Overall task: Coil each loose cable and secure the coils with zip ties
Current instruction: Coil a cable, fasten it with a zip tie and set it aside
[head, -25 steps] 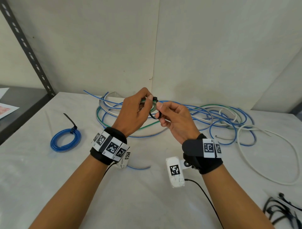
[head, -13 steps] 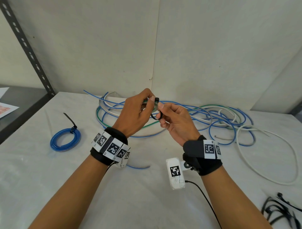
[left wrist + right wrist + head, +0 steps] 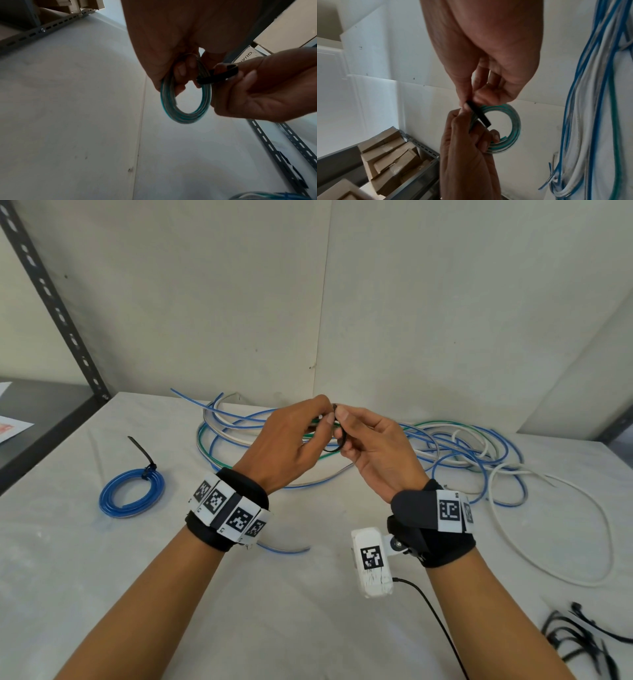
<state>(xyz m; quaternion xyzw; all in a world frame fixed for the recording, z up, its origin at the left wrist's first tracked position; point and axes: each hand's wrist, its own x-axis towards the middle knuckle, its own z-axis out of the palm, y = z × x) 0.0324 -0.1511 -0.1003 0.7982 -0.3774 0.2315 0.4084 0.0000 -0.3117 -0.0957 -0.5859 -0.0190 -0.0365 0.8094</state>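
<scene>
Both forearms reach forward over the white table [image 3: 102,594] and the hands meet in the air above the loose cables [image 3: 462,446]. The left hand [image 3: 287,443], back turned up and wrist bent, curls its fingers through and around the green coil [image 3: 186,113] — the ring hangs below its fingertips, off the table. The right hand [image 3: 376,450], palm turned inward, pinches the black zip tie [image 3: 478,115] between thumb and forefinger, the strap lying across the coil's rim — its other fingers are curled beneath.
</scene>
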